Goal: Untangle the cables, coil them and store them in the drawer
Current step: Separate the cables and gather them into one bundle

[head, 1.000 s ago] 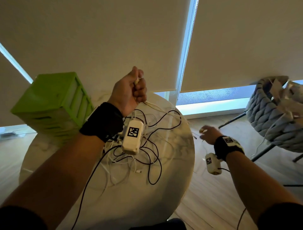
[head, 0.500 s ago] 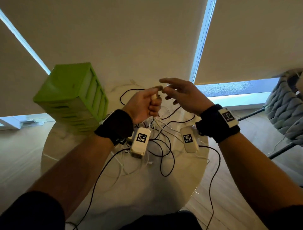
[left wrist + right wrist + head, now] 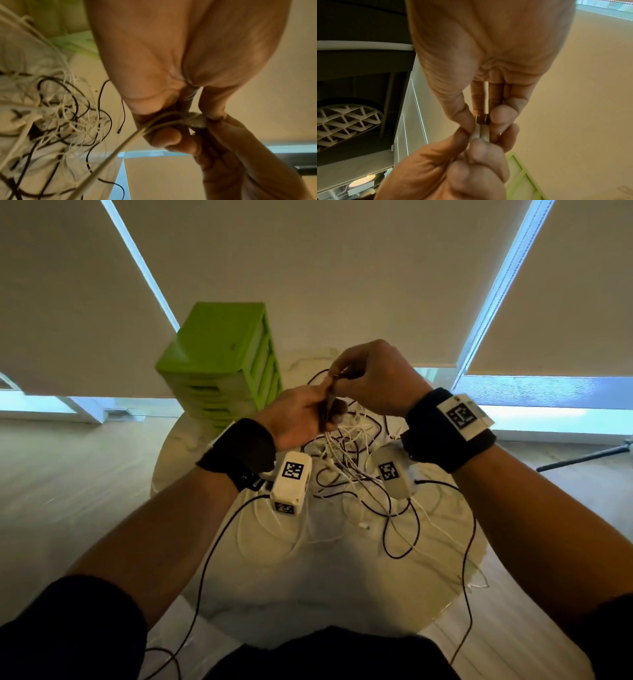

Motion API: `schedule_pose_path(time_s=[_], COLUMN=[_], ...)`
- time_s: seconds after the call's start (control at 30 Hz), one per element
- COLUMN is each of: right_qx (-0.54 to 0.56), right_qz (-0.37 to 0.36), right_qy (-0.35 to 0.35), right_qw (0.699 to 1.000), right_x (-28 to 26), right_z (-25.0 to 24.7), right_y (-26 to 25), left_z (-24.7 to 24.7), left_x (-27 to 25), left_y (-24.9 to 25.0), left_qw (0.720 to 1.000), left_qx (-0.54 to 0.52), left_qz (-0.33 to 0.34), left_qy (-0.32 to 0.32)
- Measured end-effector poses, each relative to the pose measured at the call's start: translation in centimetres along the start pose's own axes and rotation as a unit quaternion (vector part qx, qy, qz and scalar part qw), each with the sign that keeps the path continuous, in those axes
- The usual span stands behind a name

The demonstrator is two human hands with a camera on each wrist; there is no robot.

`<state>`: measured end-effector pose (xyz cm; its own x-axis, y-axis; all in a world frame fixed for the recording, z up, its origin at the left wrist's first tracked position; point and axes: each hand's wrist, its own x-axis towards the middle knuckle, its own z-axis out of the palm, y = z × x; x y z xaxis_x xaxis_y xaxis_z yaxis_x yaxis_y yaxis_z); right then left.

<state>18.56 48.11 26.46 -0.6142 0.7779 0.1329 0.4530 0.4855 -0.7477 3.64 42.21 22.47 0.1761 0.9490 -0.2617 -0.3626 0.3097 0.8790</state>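
Note:
A tangle of white and black cables [image 3: 346, 470] lies on the round marble table [image 3: 260, 587]. My left hand [image 3: 308, 416] is raised above the tangle and grips a white cable just behind its plug [image 3: 197, 120]. My right hand [image 3: 370, 378] meets it from the right and pinches the same white plug [image 3: 481, 129] between thumb and fingers. White cable strands [image 3: 106, 158] run from my left fist down into the tangle. The green drawer unit [image 3: 222, 364] stands at the table's far left, and its drawers look closed.
Closed roller blinds [image 3: 308, 268] fill the background behind the table. A black wire [image 3: 205, 563] hangs from my left wrist camera and another black wire [image 3: 467, 570] from the right one, over the table's front edge. Wooden floor [image 3: 68, 474] surrounds the table.
My right hand has come in from beyond the table's right edge to my left hand and now pinches the plug. My left hand has kept its grip on the cable.

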Motion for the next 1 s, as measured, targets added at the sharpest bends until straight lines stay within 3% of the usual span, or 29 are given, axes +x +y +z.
schedule_pose_path(time_s=[0.13,0.27,0.37,0.47,0.63,0.77,0.9,1.0], right_qx=[0.006,-0.018,0.042,0.121,0.118,-0.077,-0.272,-0.310], right_qz=[0.005,-0.009,-0.022,0.023,0.126,0.161,0.237,0.250], right_qy=[-0.002,-0.013,0.006,-0.028,-0.072,-0.114,-0.200,-0.190], right_qw=[1.000,1.000,0.999,0.992,0.982,0.977,0.911,0.897], right_x=[0.9,1.3,1.6,1.7,2.8,4.3,4.1,3.6], right_z=[2.0,3.4,4.3,6.9,11.8,13.3,13.3,13.1], right_y=[-1.1,-2.2,-1.7,0.5,4.1,7.8,11.0,12.2], left_z=[-2.0,-3.7,-4.7,-6.4,-9.4,-11.4,-13.0,-13.9], left_x=[-0.8,-1.7,-1.8,-1.5,-1.8,-2.0,-1.5,-0.7], left_y=[0.6,0.6,0.8,0.2,-2.1,-2.3,-3.1,-4.2], left_qw=[0.999,0.999,0.997,0.996,0.994,0.993,0.991,0.989], left_qx=[0.038,0.008,0.001,0.007,-0.013,-0.024,-0.036,-0.042], left_qz=[-0.023,-0.047,-0.069,-0.084,-0.081,-0.077,-0.091,-0.104], left_qy=[0.016,-0.016,-0.019,0.009,0.075,0.086,0.087,0.092])
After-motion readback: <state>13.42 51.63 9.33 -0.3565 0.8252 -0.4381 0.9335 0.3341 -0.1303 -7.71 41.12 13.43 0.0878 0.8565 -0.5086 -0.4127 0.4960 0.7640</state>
